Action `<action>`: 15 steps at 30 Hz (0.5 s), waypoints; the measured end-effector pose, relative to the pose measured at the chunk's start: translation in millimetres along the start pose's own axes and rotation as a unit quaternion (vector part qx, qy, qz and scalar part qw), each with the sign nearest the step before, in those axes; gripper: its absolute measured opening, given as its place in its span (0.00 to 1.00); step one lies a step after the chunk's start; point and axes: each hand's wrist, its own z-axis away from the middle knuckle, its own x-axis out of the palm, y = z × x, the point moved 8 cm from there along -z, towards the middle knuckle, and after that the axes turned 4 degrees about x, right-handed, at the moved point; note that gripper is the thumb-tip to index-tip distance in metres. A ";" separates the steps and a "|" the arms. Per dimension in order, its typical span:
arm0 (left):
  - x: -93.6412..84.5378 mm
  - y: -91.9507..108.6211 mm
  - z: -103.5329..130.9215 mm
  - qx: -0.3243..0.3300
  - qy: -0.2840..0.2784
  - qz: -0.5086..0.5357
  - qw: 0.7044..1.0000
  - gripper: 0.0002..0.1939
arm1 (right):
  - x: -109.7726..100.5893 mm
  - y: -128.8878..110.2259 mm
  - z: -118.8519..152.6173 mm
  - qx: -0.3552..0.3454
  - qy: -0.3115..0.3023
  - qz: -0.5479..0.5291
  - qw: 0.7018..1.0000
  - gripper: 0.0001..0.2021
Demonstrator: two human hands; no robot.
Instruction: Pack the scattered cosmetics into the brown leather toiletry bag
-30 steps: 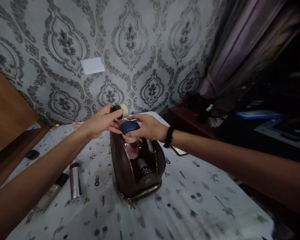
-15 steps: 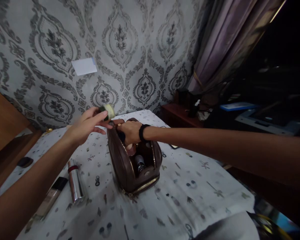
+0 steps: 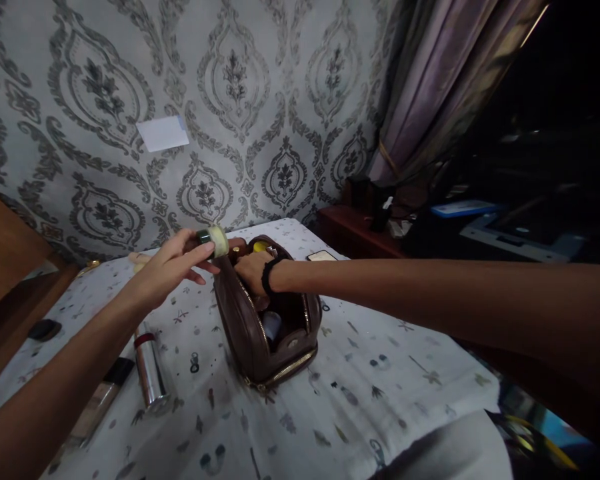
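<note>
A small jar with a dark lid and pale yellow-green contents [image 3: 219, 241] is pinched in my left hand [image 3: 177, 261], just beyond the left rim of the bag. The brown zip makeup bag [image 3: 240, 333] stands unzipped on the table. Down inside its far left part reaches my right hand [image 3: 253, 272], with a black band on the wrist; its fingertips are hidden by the bag. Within the bag I see a greyish rounded item [image 3: 271, 325] near the front and something yellow [image 3: 261, 247] at the back.
Left of the bag lie a silver tube with a red band [image 3: 150, 370] and a foundation bottle with a black cap [image 3: 97, 403]. A dark round item [image 3: 45, 329] sits farther left. A phone [image 3: 321, 256] lies behind my right forearm.
My right hand has shifted slightly left and deeper into the bag. The yellow item at the back has come into sight. My left hand still holds the jar, a little lower.
</note>
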 end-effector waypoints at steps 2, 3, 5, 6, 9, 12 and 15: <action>1.0 -4.2 -2.1 0.000 -0.002 -0.003 1.000 0.26 | 0.3 -0.6 1.8 0.004 -0.012 0.037 0.999 0.21; 1.7 -5.2 -2.9 0.001 -0.003 -0.006 1.000 0.26 | -0.2 -0.8 3.2 0.005 -0.017 0.048 0.999 0.22; 3.2 -4.7 -4.0 0.005 -0.002 -0.012 1.000 0.27 | -3.5 -1.1 7.2 0.002 -0.022 0.065 0.998 0.23; 3.8 -3.2 -4.4 0.008 -0.001 -0.015 1.000 0.27 | -6.3 -0.7 9.8 -0.002 -0.022 0.071 0.997 0.24; 4.6 2.5 -5.8 0.020 -0.001 -0.023 1.000 0.28 | -22.4 4.6 21.2 -0.023 0.000 0.062 0.998 0.22; 5.7 7.9 -11.2 0.044 -0.024 -0.044 0.998 0.28 | -44.5 21.1 38.4 -0.044 0.055 -0.004 0.998 0.17; 8.8 13.1 -22.7 0.081 -0.057 -0.122 0.988 0.27 | -61.9 55.7 59.4 -0.013 0.153 -0.135 0.979 0.10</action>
